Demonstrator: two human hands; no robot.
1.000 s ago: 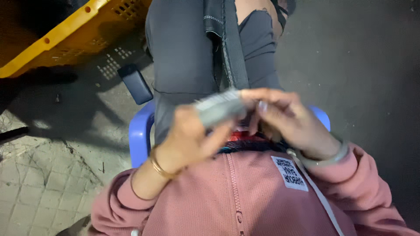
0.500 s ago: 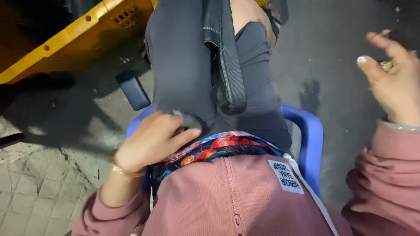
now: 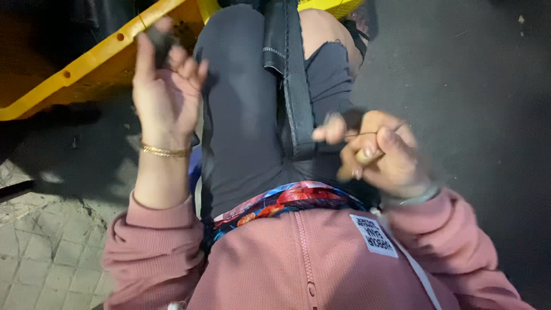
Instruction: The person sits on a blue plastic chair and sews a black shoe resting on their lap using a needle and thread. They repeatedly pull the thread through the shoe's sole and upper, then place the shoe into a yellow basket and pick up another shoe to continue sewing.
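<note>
The left hand (image 3: pixel 166 92) pinches a small dark thing (image 3: pixel 159 40) up high, the right hand (image 3: pixel 381 152) curls round a thin thread (image 3: pixel 367 134), which looks light and floppy, so fingertips hold it best.

We are seeing a yellow plastic crate (image 3: pixel 86 74) lying on the dark floor (image 3: pixel 476 86), with pale paving tiles (image 3: pixel 40 252) showing at lower left.

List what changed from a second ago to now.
The grey piece both hands held is out of sight. The left hand has risen toward the yellow crate, pinching something small and dark. The right hand now grips a thin wire over the lap. The person stays seated.
</note>
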